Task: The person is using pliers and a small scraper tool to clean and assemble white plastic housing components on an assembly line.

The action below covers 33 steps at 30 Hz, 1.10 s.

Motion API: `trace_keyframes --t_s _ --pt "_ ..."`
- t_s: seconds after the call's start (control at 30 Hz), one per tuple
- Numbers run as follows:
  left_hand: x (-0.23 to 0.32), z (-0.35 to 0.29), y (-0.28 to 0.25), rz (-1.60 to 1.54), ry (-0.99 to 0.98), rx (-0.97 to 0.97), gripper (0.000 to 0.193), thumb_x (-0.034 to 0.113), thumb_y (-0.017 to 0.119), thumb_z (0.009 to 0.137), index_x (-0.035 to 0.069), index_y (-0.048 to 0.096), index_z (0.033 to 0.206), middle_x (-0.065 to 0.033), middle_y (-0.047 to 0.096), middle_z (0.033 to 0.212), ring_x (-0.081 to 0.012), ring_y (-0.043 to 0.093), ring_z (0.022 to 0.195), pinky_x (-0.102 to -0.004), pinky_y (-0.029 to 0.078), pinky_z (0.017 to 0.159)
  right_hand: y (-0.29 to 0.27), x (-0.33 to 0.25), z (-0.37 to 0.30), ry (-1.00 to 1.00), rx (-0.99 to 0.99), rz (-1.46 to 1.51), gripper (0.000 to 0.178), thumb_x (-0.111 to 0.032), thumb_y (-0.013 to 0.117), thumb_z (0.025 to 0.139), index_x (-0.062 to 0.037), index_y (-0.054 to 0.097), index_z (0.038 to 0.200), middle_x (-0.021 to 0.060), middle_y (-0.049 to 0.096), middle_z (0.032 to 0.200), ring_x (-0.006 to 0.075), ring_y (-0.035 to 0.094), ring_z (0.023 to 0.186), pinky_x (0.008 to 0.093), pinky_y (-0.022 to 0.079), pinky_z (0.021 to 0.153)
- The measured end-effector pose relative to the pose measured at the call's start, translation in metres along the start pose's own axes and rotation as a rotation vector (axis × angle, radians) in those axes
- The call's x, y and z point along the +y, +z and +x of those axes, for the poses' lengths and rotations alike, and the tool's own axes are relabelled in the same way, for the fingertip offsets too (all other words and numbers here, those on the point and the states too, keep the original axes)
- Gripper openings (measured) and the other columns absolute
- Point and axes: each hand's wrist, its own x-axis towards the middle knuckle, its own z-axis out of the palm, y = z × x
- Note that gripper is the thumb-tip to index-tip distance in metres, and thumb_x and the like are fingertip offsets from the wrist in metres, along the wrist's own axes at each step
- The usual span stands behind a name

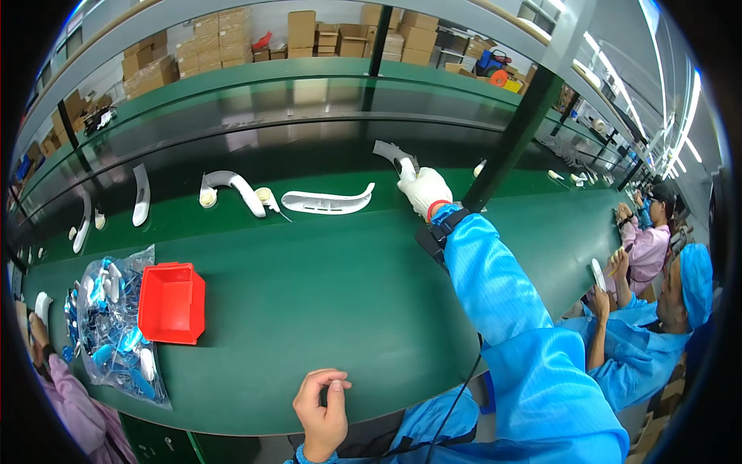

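My right hand (425, 191), in a white glove, reaches far out to the dark green strip beyond the worktable. Its fingers close over the near end of a curved white plastic part (393, 151); the fingertips are partly hidden by the glove's back. My bare left hand (323, 406) is at the near edge of the table, loosely curled, with a gap between thumb and fingers and nothing in it. To the left of my right hand, a long white plastic shell (328, 203) with slots along its inside lies on the strip.
A red bin (171, 303) stands beside a clear bag of blue and white pieces (116, 325) at left. More curved white parts (232, 182) lie along the strip. A green post (514, 139) rises close to my right forearm. Co-workers (657, 309) sit at right; another's hand (37, 332) shows at left.
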Motion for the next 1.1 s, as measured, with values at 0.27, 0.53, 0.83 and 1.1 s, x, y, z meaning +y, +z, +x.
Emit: trace_keyframes --t_s 0.27,0.53,0.83,1.1 --pt "-0.006 -0.002 -0.003 0.016 -0.012 0.011 0.010 -0.006 0.053 0.091 -0.004 0.062 0.095 -0.0129 0.065 0.096 -0.0167 0.067 0.075 -0.0275 0.052 0.069 -0.036 0.021 -0.045 -0.069 0.069 0.274 0.043 -0.041 0.068 0.084 -0.0036 0.064 0.105 0.0175 0.069 0.099 0.0362 0.067 0.097 0.0443 0.051 0.085" --pt "-0.012 -0.001 -0.003 0.081 0.019 0.004 0.009 -0.005 0.054 0.091 -0.004 0.062 0.094 -0.0122 0.066 0.094 -0.0178 0.067 0.074 -0.0282 0.052 0.068 -0.030 0.054 -0.027 -0.048 0.085 -0.078 0.045 -0.038 0.070 0.085 -0.0030 0.064 0.112 0.0176 0.071 0.097 0.0336 0.069 0.094 0.0431 0.052 0.084" --pt "-0.001 0.002 -0.008 0.134 0.013 -0.022 0.009 -0.004 0.054 0.093 -0.005 0.063 0.096 -0.0122 0.065 0.095 -0.0163 0.067 0.076 -0.0274 0.053 0.070 -0.010 -0.059 -0.068 -0.452 0.042 0.088 0.040 -0.039 0.064 0.089 -0.0041 0.064 0.108 0.0191 0.069 0.100 0.0370 0.066 0.099 0.0442 0.051 0.086" --pt "-0.003 0.002 -0.011 0.086 0.007 -0.032 0.010 -0.006 0.054 0.092 -0.005 0.064 0.096 -0.0130 0.066 0.095 -0.0171 0.068 0.079 -0.0278 0.054 0.071 0.075 -0.163 -0.095 -0.580 -0.123 -0.018 0.039 -0.035 0.067 0.088 -0.0027 0.059 0.109 0.0192 0.069 0.100 0.0375 0.068 0.098 0.0481 0.053 0.087"
